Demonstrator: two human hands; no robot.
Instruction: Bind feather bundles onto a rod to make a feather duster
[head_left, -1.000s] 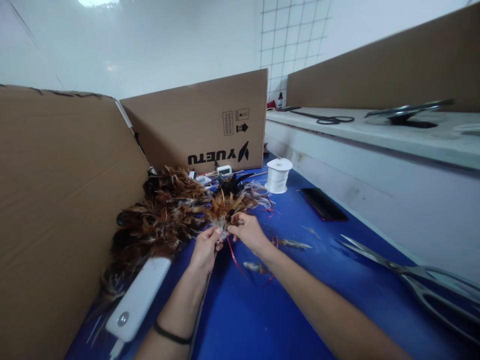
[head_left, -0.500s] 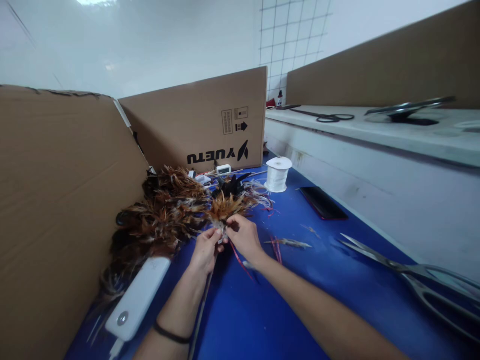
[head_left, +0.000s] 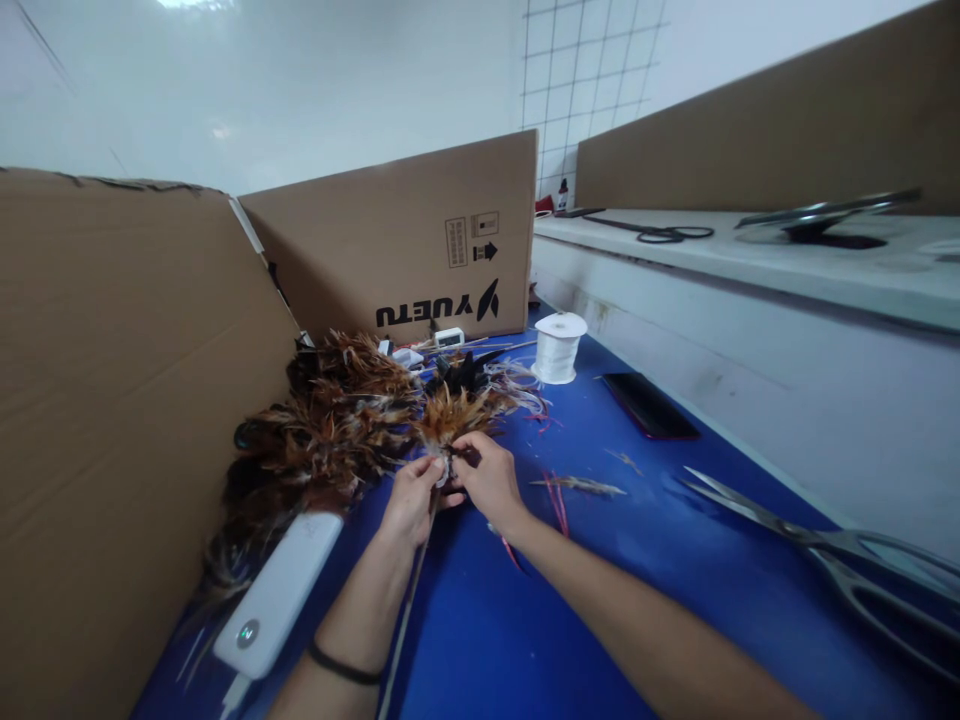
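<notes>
My left hand [head_left: 412,500] pinches the base of a brown feather bunch [head_left: 454,415], where a thin pale stick [head_left: 411,610] runs down below it toward me. My right hand [head_left: 486,478] is closed at that same base, its thumb and fingertips close against the left ones. A whitish wrap shows between the fingers, too small to make out clearly. Beyond the bunch lie black feathers [head_left: 461,373]. Red strips [head_left: 556,503] and a loose feather [head_left: 581,485] rest on the table to the right of my hands.
On the left, brown feathers [head_left: 330,425] pile against a cardboard box [head_left: 420,220]. A white power bank [head_left: 277,595] with a cable lies nearby. To the right are a white ribbon spool [head_left: 559,350], a dark phone [head_left: 649,405] and large scissors [head_left: 795,535] on the blue table [head_left: 510,640].
My hands stay at the base of the feather bunch with small finger movements; one finger now extends below it. The red strip near my right wrist shows less. The power bank's display is lit.
</notes>
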